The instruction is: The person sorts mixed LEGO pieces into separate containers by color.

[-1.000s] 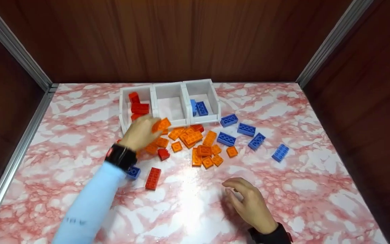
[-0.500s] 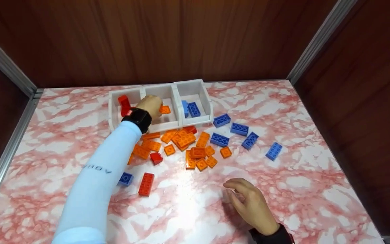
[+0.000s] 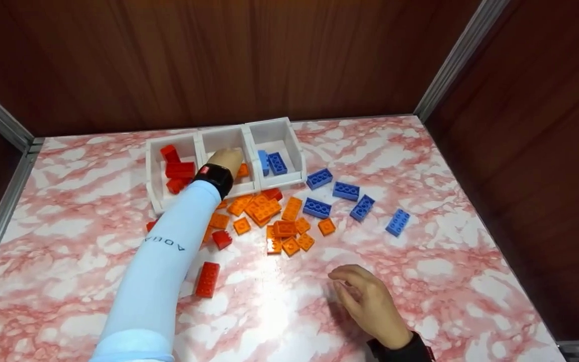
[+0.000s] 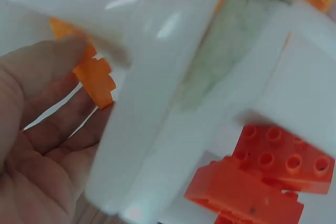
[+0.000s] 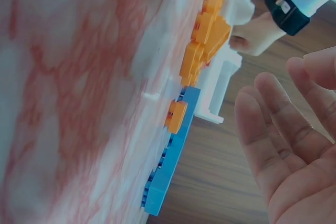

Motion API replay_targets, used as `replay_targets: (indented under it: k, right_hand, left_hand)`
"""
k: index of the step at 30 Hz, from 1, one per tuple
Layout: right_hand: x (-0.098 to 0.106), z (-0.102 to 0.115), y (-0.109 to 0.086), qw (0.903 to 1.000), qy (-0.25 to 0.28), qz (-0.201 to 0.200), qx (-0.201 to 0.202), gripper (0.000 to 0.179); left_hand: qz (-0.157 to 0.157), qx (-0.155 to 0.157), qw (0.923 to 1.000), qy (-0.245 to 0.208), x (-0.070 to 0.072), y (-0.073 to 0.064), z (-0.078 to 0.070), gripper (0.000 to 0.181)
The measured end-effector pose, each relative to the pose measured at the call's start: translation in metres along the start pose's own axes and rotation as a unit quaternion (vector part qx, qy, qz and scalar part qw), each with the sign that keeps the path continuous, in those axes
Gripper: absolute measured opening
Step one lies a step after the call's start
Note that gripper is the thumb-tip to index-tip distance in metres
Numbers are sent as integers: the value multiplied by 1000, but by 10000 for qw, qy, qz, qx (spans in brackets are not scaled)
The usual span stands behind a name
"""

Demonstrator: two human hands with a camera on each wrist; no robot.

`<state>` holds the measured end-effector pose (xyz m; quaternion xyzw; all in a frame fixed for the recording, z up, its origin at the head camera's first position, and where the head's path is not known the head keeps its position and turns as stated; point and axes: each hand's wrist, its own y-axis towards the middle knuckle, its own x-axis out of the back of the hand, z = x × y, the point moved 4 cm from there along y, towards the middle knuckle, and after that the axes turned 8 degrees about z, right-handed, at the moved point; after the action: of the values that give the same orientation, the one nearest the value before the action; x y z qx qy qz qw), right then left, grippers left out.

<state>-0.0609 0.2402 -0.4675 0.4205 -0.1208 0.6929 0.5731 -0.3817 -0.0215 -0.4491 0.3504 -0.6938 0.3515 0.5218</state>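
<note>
My left hand [image 3: 227, 159] reaches into the middle compartment of a white three-part bin [image 3: 152, 176]. In the left wrist view, its thumb lies across an orange toy brick [image 4: 97, 80], with the fingers behind it. The bin's wall covers part of that view. Red bricks [image 3: 180, 170] lie in the left compartment, and blue bricks [image 3: 277, 163] in the right one. My right hand [image 3: 370, 304] stays over the front right of the table, its fingers loosely bent with nothing between them. The right wrist view shows its bare palm [image 5: 310, 192].
A pile of orange bricks [image 3: 263, 208] spreads in front of the bin. Several blue bricks [image 3: 346, 190] lie to its right. A long red brick [image 3: 207, 279] is nearer me, beside the left sleeve [image 3: 143, 281]. Wood-grain panels [image 3: 219, 60] enclose the table.
My left hand has carried an orange brick from above the pile into the middle compartment and lowered there. The head view has shifted slightly. The right hand has kept its place.
</note>
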Motion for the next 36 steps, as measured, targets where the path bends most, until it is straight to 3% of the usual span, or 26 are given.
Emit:
replay_targets:
  k: [10,15,19,23,26,31,36]
  right_hand:
    - [-3,-1,1,9998,78,141,-124,28]
    - [-3,-2,3,9998,123,140,-96,26]
    - [-2,-2,4,9999,109,99,-48,26]
    - [-2,-2,3,9998,95,117,-91,26]
    - [-2,-2,2,9997,106,153,-160,25]
    - [-4,-2,1,9994,159,195,-247,25]
    - [-6,-2,2,9991,268,233,-228,25]
  left_hand:
    - [-248,-164,9994,192,7,-22,-4,18]
    - [-379,-1,9993,70,14,-42,-13,9]
    - [-515,-53,9986,-112,16,-65,-23,11]
    - [-631,-266,9962,-539,9,-88,-33,27]
    - [-732,-372,9918,-976,-1,-107,-37,37]
    - [-1098,-466,9842,-1312,-14,-143,-41,36]
    - [-1572,-402,9732,-1631,-13,-181,-41,40]
